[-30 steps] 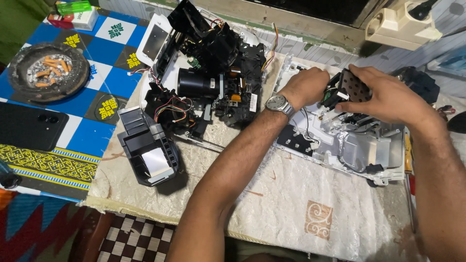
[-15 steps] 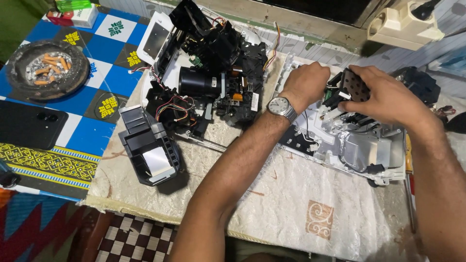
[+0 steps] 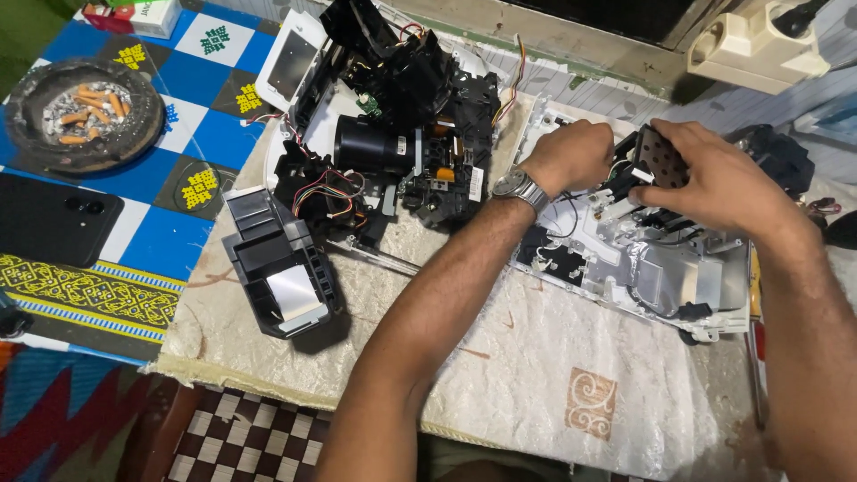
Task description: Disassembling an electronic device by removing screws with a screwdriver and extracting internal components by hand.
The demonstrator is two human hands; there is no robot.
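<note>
An opened white device chassis (image 3: 665, 277) lies on a cream patterned cloth (image 3: 536, 375), with wires and black parts inside. My left hand (image 3: 571, 153), a metal watch (image 3: 518, 187) on its wrist, is curled over the chassis's upper left corner, fingers tucked into the wiring. My right hand (image 3: 714, 178) grips a small dark perforated block (image 3: 659, 159) just above the chassis. A black lens and circuit assembly (image 3: 402, 134) with coloured wires sits to the left of both hands.
A black housing part (image 3: 281, 268) lies at the cloth's left edge. On the blue chequered mat are an ashtray (image 3: 85, 112) with several butts and a dark phone (image 3: 58, 219). A beige socket block (image 3: 759, 45) sits at the back right.
Both hands have stayed at the chassis with only slight shifts. The right hand keeps its hold on the perforated block. The view has drifted a little.
</note>
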